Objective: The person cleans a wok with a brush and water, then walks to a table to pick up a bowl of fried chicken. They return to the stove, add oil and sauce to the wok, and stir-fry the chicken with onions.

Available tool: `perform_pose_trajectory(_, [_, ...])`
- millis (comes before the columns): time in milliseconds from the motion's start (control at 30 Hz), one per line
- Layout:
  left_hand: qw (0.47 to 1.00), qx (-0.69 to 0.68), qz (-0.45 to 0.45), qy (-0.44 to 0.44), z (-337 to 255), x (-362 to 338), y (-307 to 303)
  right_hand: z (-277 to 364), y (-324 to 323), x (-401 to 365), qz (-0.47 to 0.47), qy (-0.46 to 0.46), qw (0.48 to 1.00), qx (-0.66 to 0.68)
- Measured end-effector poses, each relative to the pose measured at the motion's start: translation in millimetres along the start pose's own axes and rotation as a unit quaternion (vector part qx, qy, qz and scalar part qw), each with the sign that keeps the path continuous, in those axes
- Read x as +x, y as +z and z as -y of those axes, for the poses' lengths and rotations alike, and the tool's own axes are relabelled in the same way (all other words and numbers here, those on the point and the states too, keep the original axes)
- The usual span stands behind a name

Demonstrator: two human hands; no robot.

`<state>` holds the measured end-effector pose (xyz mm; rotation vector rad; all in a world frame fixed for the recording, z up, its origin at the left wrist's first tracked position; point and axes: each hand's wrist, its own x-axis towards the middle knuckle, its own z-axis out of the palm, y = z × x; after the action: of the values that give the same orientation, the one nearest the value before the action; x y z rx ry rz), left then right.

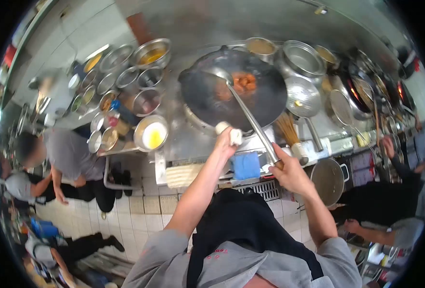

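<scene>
Head view: long steel ladle with wooden grip (252,118) slanted across round black wok (198,103)

Its long axis ran forward and leftward from the right hand (291,175), bowl end inside the wok beside glossy orange-red chunks (245,82). That hand was curled around the wooden grip, the shaft extending ahead. The left hand (225,145) clenched a bunched white cloth (236,137) by the wok's near edge. Round metal bowls (161,62) crowded the stainless-steel bench (172,134); pale tiles covered the floor (142,223).
</scene>
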<state>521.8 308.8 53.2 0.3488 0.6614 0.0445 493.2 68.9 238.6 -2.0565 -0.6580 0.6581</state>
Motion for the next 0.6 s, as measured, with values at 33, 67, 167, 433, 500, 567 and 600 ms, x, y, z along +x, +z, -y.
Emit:
perform_pose_trajectory(33, [0.999, 0.038, -0.015, 0.012, -3, -6, 1, 1, 16, 4, 0.034, 0.015, 0.999, 0.025])
perform_pose_trajectory(67, [0.998, 0.057, 0.011, 0.018, -7, 0, -11, 5, 31, 7, 0.049, 0.001, 0.998, 0.050])
perform_pose_trajectory(167, [0.993, 0.046, 0.031, 0.104, -12, -22, -52, 28, 60, 12, 0.154, 0.048, 0.976, 0.146])
perform_pose_trajectory(433, [0.944, 0.006, -0.173, 0.279, -80, -105, -179, 42, 144, 39, 0.268, 0.032, 0.959, 0.087])
perform_pose_trajectory(500, [0.932, -0.021, -0.146, 0.331, -98, -107, -197, 49, 153, 40, 0.288, 0.052, 0.954, 0.068])
perform_pose_trajectory(567, [0.930, 0.000, -0.124, 0.347, -112, -109, -207, 45, 159, 38, 0.304, 0.058, 0.944, 0.115])
perform_pose_trajectory(600, [0.929, 0.011, -0.113, 0.353, -117, -111, -209, 42, 160, 37, 0.310, 0.063, 0.938, 0.139])
